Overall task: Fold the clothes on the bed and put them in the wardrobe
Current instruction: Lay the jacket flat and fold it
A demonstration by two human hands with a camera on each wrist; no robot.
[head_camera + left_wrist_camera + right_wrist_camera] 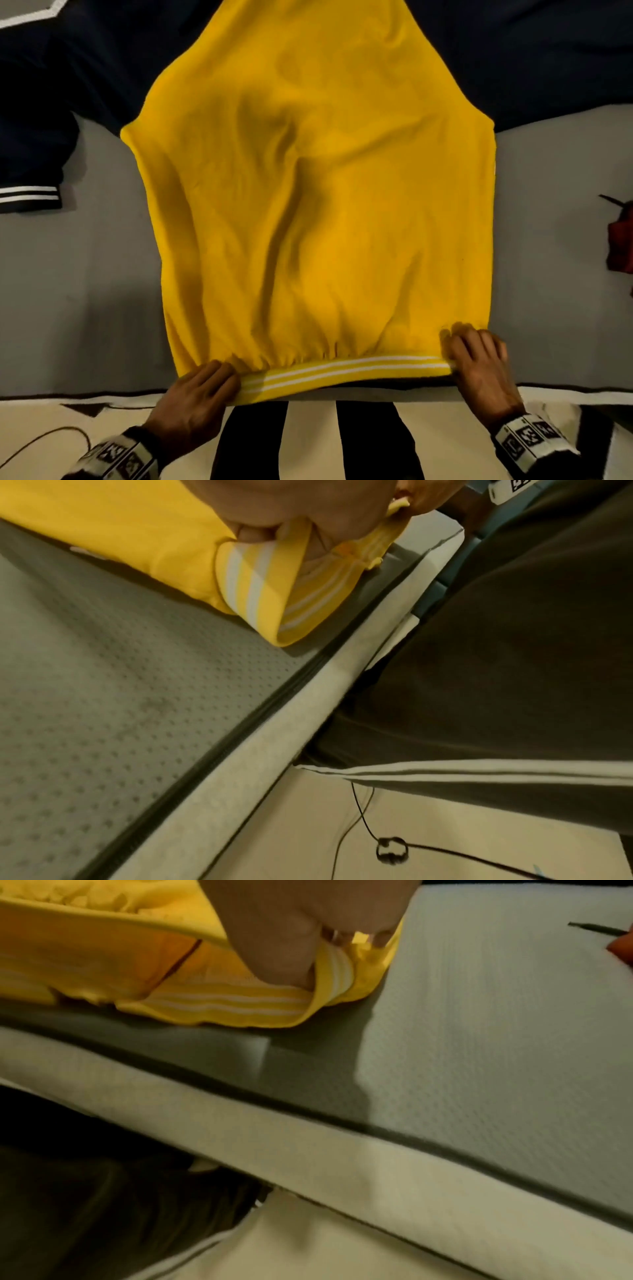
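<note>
A yellow jacket (315,205) with navy sleeves lies spread flat on the grey bed (78,291), its white-striped hem (342,368) toward me. My left hand (202,387) grips the hem's left corner, thumb under the band (253,569). My right hand (476,356) grips the hem's right corner, fingers curled into the bunched fabric (335,969). One navy sleeve with a white-striped cuff (30,195) extends left; the other sleeve (548,68) runs off to the upper right.
A red garment (621,246) lies at the bed's right edge. The mattress edge (102,397) runs just below my hands, with pale floor beyond. A thin black cable (390,850) lies on the floor by my dark striped trousers (514,669).
</note>
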